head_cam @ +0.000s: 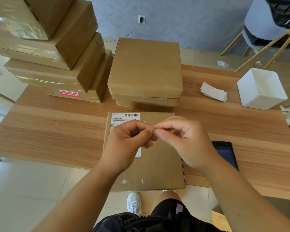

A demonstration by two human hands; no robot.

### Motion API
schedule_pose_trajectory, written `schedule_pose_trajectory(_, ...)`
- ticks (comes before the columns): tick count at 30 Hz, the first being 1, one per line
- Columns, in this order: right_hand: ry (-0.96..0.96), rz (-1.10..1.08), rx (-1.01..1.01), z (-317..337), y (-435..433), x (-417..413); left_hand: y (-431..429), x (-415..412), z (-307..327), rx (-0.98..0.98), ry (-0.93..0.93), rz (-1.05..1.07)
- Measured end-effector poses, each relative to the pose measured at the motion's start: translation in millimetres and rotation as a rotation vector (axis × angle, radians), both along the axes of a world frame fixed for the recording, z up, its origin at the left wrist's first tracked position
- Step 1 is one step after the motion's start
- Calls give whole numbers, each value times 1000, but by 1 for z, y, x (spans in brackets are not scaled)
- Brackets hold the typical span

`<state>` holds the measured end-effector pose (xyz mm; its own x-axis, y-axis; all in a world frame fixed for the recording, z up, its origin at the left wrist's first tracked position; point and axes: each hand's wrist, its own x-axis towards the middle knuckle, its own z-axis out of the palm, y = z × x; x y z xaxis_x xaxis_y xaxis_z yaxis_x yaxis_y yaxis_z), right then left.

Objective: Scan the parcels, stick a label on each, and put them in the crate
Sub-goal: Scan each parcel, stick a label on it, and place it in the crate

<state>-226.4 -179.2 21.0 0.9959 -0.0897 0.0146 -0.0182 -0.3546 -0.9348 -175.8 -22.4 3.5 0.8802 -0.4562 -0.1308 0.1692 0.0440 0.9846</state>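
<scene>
A flat brown parcel (157, 164) lies on the wooden table (49, 131) at its front edge, with a white shipping label (124, 117) at its far left corner. Above the parcel my left hand (129, 141) and my right hand (184, 141) meet fingertip to fingertip. Both pinch a tiny pale thing between thumb and forefinger; it is too small to identify. A dark handheld scanner (226, 154) lies on the table just right of the parcel, partly hidden by my right wrist.
Behind the parcel stand two stacked boxes (146, 71). A taller pile of taped boxes (49, 52) fills the back left. A stack of white labels (213, 92) and a white square tub (261, 87) sit at the right. A black crate (285, 15) rests on a stand at the far right.
</scene>
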Motion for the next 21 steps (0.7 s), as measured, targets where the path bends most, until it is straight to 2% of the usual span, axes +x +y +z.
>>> schedule_pose_trajectory(4, 45, -11, 42, -1, -3, 2, -1, 0, 0, 90, -96, -39)
schedule_pose_trajectory(8, 105, -92, 209, -5, -2, 3, -2, 3, -1, 105, -111, -27)
schedule_pose_trajectory(15, 326, -626, 786, -20, -21, 5, -4, 14, -14, 57, 140, 104)
schedule_pose_trajectory(18, 363, -815, 890, -29, -38, -1, -9, 19, -21, 17, 282, 177)
schedule_pose_trajectory(21, 367, -957, 905, -39, -56, -11, -17, 23, -29, -4, 384, 225)
